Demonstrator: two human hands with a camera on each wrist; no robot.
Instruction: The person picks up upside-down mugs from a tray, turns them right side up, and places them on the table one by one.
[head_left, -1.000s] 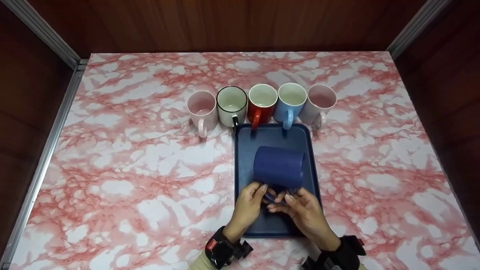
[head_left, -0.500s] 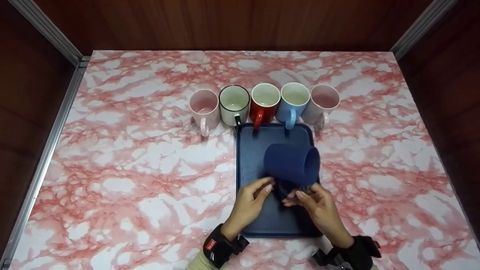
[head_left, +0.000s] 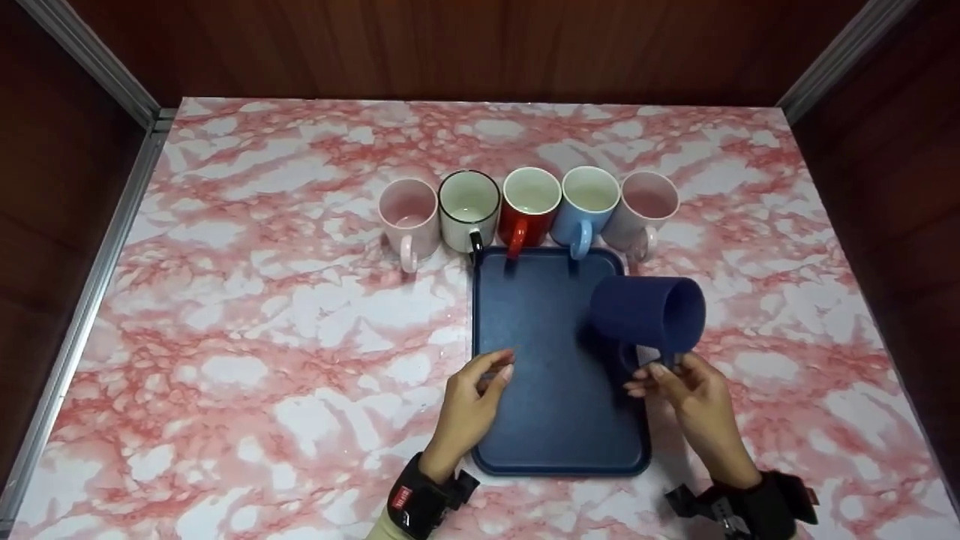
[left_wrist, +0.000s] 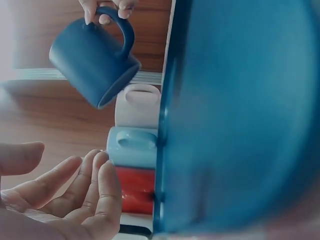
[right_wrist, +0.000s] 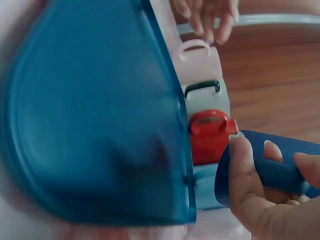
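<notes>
A dark blue mug [head_left: 634, 311] is held on its side above the right edge of the blue tray [head_left: 547, 420], its mouth facing right. My right hand [head_left: 697, 409] grips it by the handle; in the right wrist view the fingers curl round that handle [right_wrist: 280, 172]. Over the tray's left side, my left hand [head_left: 472, 409] holds nothing, its fingers loosely bent and apart from the mug. The left wrist view shows the same blue mug [left_wrist: 95, 60] hanging from the right hand's fingers.
Behind the tray stands a row of upright mugs: pink [head_left: 409, 221], white with a black rim [head_left: 469, 214], red [head_left: 529, 210], light blue [head_left: 586, 210] and another pink one [head_left: 643, 214]. Their handles face me. Wood panels [head_left: 480, 52] enclose the marbled table [head_left: 225, 337].
The left hand has let go of the mug and drawn back to the left. My right hand has carried the mug rightward, from over the tray's middle to its right edge.
</notes>
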